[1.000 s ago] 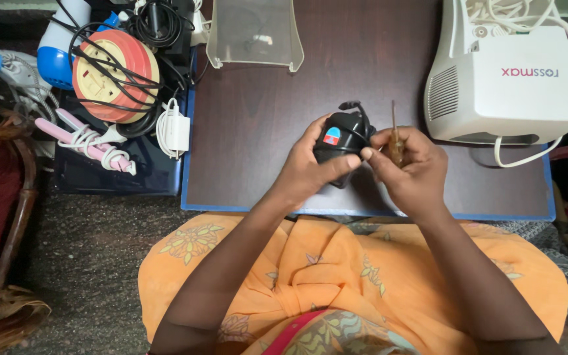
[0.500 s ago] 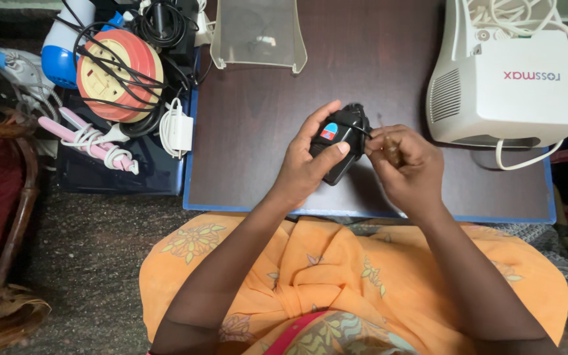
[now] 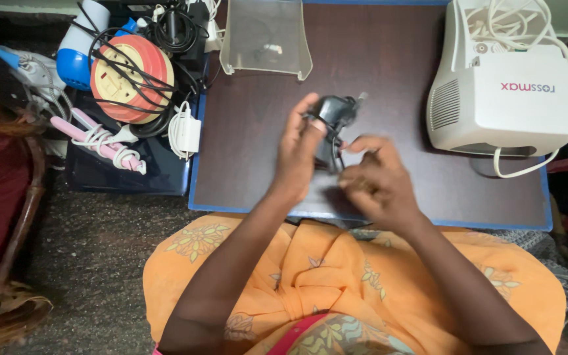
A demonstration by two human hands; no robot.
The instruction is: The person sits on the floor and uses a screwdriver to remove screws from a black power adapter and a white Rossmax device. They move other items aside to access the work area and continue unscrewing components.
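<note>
While the left hand [image 3: 300, 154] held the small black device [image 3: 332, 117] lifted above the dark brown table [image 3: 251, 144], fingers wrapped around its left side, the right hand [image 3: 371, 181] sat just beside and below it, fingers pinched narrowly together; whether they nipped a thin tool or the device's cord could not be told through the blur. Working well here seemed to call for a steady left hold, with the device turned so its working face met the right fingertips. A white machine [image 3: 504, 98] with coiled tubing stood to the right, a clear plastic tray [image 3: 265, 39] behind, and an orange cable reel [image 3: 133, 79] among tangled cords off to the left; none crowded the hands.
</note>
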